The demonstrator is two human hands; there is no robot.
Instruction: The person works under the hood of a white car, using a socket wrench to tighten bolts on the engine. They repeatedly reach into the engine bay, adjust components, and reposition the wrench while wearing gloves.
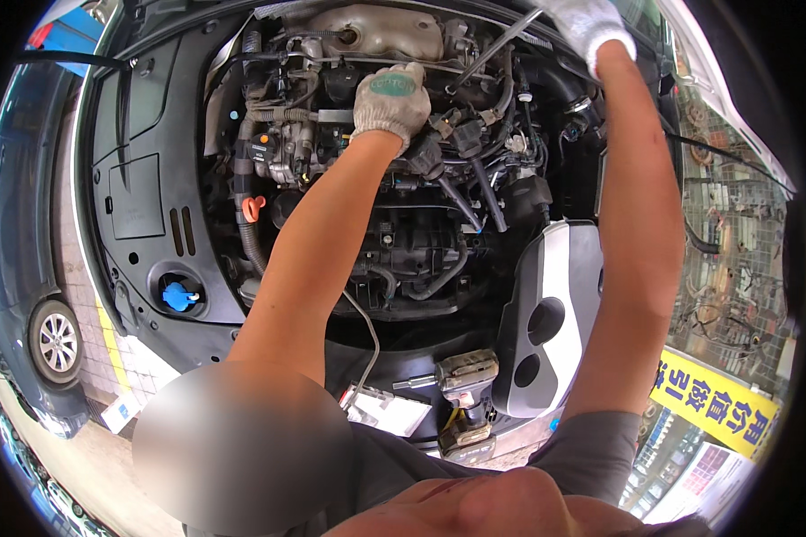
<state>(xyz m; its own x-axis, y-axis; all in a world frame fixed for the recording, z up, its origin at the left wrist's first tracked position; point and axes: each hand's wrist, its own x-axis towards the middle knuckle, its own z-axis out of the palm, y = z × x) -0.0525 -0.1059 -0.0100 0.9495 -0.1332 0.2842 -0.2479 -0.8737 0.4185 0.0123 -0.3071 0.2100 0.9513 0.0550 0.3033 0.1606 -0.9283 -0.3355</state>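
My left hand (pixel 391 103), in a pale knit glove with a green patch, is closed at the middle of the engine (pixel 412 242). Its curled fingertips are turned away, so whatever they grip is hidden. At the upper right, my gloved right hand (pixel 591 31) is closed at the upper end of a long metal bar (pixel 497 52), partly cut off by the frame. The bar slants down left to the engine top, near my left hand. Two black ignition coils (pixel 427 159) with long stems lie loose across the engine, just below right of my left hand.
A cordless impact wrench (pixel 467 380) lies at the front edge beside a white-and-grey cover (pixel 555 313). A thin hose (pixel 372 336) runs near my left forearm. A blue cap (pixel 179 296) sits in the left panel. A dark car (pixel 27 224) stands at left, a wire-mesh rack (pixel 725 242) at right.
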